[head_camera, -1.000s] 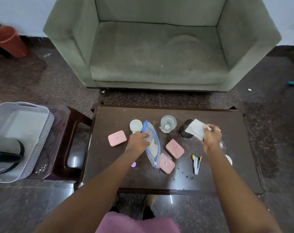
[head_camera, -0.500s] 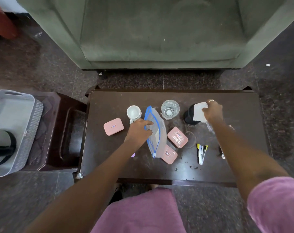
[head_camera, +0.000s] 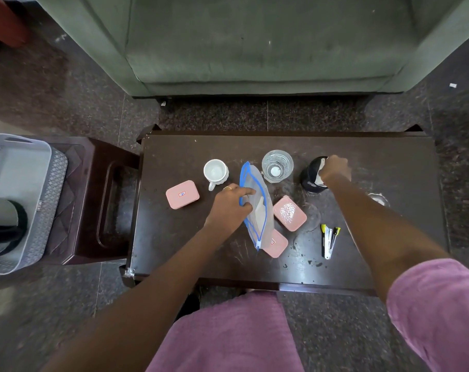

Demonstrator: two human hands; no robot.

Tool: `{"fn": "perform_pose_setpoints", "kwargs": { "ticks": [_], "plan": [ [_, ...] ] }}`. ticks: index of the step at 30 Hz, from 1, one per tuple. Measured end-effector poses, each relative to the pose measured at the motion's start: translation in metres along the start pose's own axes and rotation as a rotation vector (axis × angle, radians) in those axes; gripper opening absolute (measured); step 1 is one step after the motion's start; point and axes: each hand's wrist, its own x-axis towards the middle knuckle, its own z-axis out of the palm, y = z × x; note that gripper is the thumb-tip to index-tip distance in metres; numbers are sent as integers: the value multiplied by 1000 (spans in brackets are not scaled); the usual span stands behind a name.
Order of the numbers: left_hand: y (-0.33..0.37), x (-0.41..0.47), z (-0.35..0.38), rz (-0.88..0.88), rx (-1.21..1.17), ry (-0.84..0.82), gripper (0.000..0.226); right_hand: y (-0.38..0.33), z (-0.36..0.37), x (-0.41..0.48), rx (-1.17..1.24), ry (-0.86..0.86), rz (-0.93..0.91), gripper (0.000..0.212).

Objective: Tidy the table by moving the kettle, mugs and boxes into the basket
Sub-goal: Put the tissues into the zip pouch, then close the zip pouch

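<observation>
Far left, the basket (head_camera: pixel 44 200) sits on a side stool (head_camera: pixel 93 200) just beside the surface (head_camera: pixel 174 245), handy for drop-offs; a dark-handled item, prob. the kettle (head_camera: pixel 5 224), already lies inside. On the surface, a pink box (head_camera: pixel 182 194) lies flat w/ its lid up, apart from the rest. Next, the white mug (head_camera: pixel 215 171) stands upright, handle toward the person, untouched. Left hand (head_camera: pixel 229 206): its grip is pinching the edge of a clear zip bag (head_camera: pixel 256 208) w/ blue trim, prob. holding the mouth steady so sth can go in. Bag lies over a second pink box (head_camera: pixel 275 244); a third pink box (head_camera: pixel 289 213) is just beside it. A glass (head_camera: pixel 277 165) stands behind. Right hand (head_camera: pixel 334 169) is at the rim of a dark mug (head_camera: pixel 312 178), fingers curled round sth white at the mug's mouth, looks like stuffing or wiping. Stapler (head_camera: pixel 330 241) nearer the front edge. So mugs and boxes not yet in the basket.
</observation>
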Motion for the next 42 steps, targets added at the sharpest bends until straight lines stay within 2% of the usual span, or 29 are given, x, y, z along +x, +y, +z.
{"fn": "perform_pose_setpoints", "kwargs": {
  "ticks": [7, 12, 15, 19, 21, 22, 25, 27, 30, 32, 35, 40, 42],
  "plan": [
    [-3, 1, 2, 22, -5, 1, 38, 5, 2, 9, -82, -109, -117, 42],
    [-6, -2, 5, 29, -4, 0, 36, -2, 7, 4, -196, -120, -165, 37],
    [-6, -6, 5, 12, -47, -4, 31, -5, 5, -5, -218, -63, -139, 34],
    [-5, -13, 1, 19, -101, -32, 38, -8, -9, -28, -182, 154, -149, 24],
    [-2, -17, -5, 19, -135, -55, 52, -14, -19, -46, -99, 230, -294, 20],
    [-1, -19, -7, 17, -149, -66, 59, -17, -22, -56, -76, 242, -448, 23],
    [2, -21, -15, 7, -136, -71, 58, -29, -25, -100, -84, 170, -980, 70],
    [1, -20, -22, 6, -70, -67, 49, -39, -26, -130, -112, 169, -1139, 82],
    [-3, -21, -39, -4, -35, -38, 38, -49, -30, -159, -203, 125, -1254, 73],
    [-6, -23, -51, -6, -35, -35, 33, -54, -36, -167, -240, 14, -1267, 66],
    [-11, -29, -70, -13, -3, -28, 28, -59, -44, -182, -207, -154, -1207, 70],
    [-21, -32, -98, -66, 72, -19, 27, -71, -46, -208, -148, -226, -1196, 78],
    [-25, -35, -107, -79, 60, -22, 25, -80, -41, -215, -205, -187, -1171, 67]
  ]
}}
